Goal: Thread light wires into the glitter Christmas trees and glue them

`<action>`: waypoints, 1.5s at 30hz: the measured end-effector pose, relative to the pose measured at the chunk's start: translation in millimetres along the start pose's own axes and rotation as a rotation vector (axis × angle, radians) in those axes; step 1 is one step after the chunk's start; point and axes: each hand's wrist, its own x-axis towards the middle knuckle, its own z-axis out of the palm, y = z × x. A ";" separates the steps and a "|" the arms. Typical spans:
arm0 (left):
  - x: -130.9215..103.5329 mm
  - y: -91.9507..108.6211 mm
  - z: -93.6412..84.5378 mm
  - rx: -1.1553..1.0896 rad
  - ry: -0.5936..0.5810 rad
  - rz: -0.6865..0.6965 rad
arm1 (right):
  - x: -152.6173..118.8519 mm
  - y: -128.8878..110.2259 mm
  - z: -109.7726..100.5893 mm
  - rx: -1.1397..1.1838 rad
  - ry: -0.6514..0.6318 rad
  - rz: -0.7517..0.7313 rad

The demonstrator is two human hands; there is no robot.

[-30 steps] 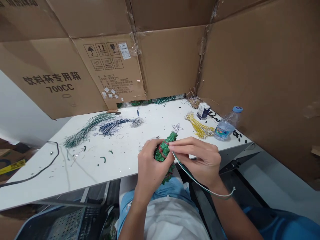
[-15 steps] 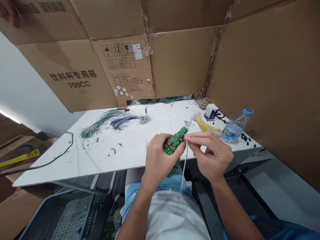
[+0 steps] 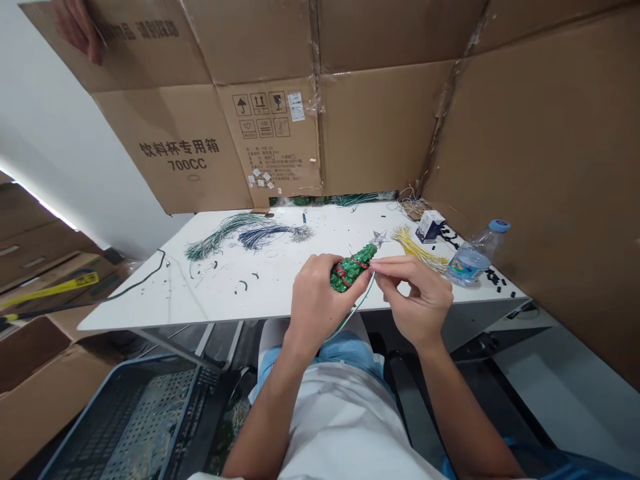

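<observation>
A small green Christmas tree ornament with red trim is held over the table's front edge, tilted with its tip to the upper right. A silver star tops it. My left hand is wrapped round its lower part, which the fingers hide. Beside the tree, my right hand pinches a thin green wire between thumb and forefinger, close to the left thumb. The wire hangs in a curve down towards my lap. Whether its end passes into the tree is hidden by the fingertips.
On the white table lie green wires, dark blue wires and yellow wires. A water bottle and a small box stand right. Cardboard walls the back. Another person's hand grips its top left. A crate sits below.
The view has shifted a little, moving the scene rightward. The tree is tilted further over, and the wire now curves left instead of hanging nearly straight. Both hands keep their grip.
</observation>
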 end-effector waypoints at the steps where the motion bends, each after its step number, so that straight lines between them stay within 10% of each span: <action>1: -1.1 -0.3 -1.4 0.007 -0.001 0.003 | -1.1 -0.3 0.2 0.010 -0.005 0.015; 45: -8.3 0.6 -1.1 -0.016 -0.023 -0.017 | -1.2 -2.6 -2.3 -0.038 0.003 -0.082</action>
